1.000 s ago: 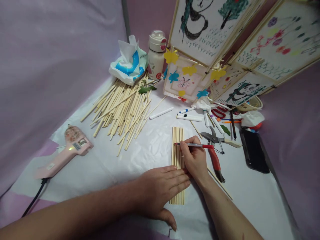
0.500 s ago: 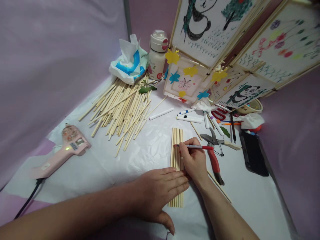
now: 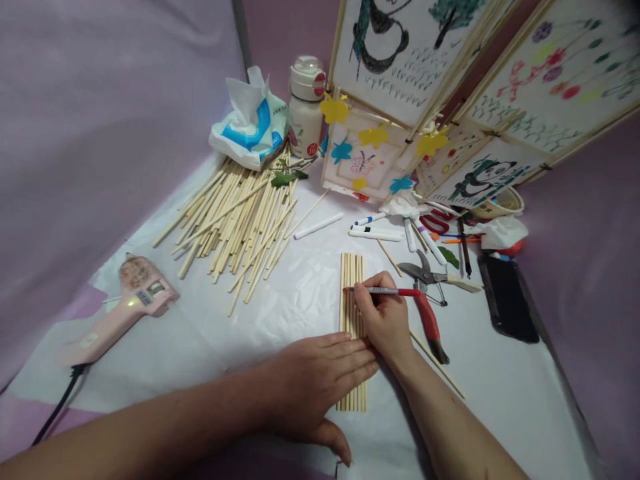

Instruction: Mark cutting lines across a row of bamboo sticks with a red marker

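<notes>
Several thin wooden sticks (image 3: pixel 352 270) lie side by side in a flat row on the white table cover. My left hand (image 3: pixel 320 373) lies flat across the lower half of the row, fingers stretched out, thumb spread toward me. In my right hand (image 3: pixel 385 317) is a red pen (image 3: pixel 387 291), pinched between thumb and fingers. Its tip touches or nearly touches the sticks near the row's left side, above my left hand. The part of the row beneath my left hand is hidden.
A big pile of wooden sticks (image 3: pixel 235 220) lies at the back left. To the left rests a pink glue gun (image 3: pixel 120 307) with its cord. Red-handled pruning shears (image 3: pixel 427 313) and a black phone (image 3: pixel 507 297) are on the right. Markers (image 3: pixel 375 233) and hanging framed drawings (image 3: pixel 400 60) stand behind.
The pen tip has shifted slightly left across the sticks. My left hand stays pressed on the row. The whole view has moved a little.
</notes>
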Available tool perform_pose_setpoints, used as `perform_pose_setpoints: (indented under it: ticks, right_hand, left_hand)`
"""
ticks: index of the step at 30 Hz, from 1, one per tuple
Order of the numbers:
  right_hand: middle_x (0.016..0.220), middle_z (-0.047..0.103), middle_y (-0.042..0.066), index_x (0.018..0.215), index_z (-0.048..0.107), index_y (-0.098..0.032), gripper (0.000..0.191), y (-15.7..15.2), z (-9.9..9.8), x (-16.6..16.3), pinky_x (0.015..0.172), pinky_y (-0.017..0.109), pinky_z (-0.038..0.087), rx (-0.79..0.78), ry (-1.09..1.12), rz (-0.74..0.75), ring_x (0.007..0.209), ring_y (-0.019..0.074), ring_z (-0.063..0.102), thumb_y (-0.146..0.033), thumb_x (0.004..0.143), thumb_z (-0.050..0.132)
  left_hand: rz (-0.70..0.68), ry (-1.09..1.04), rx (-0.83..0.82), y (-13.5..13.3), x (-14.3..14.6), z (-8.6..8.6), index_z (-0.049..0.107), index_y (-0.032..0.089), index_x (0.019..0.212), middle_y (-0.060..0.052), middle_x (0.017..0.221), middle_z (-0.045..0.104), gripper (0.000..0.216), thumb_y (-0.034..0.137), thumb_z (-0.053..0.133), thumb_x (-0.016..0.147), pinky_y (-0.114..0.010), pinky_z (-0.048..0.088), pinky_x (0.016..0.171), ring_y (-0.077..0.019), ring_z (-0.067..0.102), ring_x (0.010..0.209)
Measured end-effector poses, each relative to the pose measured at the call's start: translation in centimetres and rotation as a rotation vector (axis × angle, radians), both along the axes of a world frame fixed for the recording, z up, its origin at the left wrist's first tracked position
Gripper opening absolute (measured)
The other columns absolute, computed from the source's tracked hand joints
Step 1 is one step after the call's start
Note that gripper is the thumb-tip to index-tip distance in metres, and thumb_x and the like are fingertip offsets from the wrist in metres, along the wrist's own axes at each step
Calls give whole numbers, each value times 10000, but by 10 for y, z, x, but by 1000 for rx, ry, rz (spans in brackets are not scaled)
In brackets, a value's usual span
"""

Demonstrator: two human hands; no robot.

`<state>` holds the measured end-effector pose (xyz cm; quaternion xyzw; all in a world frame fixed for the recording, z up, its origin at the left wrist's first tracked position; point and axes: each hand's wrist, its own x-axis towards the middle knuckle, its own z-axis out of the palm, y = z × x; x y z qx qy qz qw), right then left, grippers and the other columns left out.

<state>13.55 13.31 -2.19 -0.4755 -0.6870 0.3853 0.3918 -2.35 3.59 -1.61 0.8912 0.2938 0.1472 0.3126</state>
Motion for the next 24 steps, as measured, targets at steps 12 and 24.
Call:
perform_pose_setpoints:
  ticks: [12, 24]
  right_hand:
    - [613, 547, -52, 750, 490, -249, 198, 1, -1, -1, 527, 267, 395, 27, -24, 6, 537, 143, 518, -312, 905, 595]
    - [621, 569, -50, 748, 486, -248, 185, 0, -2, -1, 527, 265, 405, 66, -37, -15, 534, 139, 527, -285, 902, 582]
  left_hand:
    - [11, -25, -20, 0, 0, -1, 339, 83, 1572, -191, 1609, 351, 938, 723, 527, 911, -411, 162, 1279, -304, 338, 1503]
    - [-4, 10, -34, 1, 0, 0, 358, 54, 1557, -194, 1615, 336, 950, 744, 488, 916, -402, 136, 1282, -301, 314, 1514]
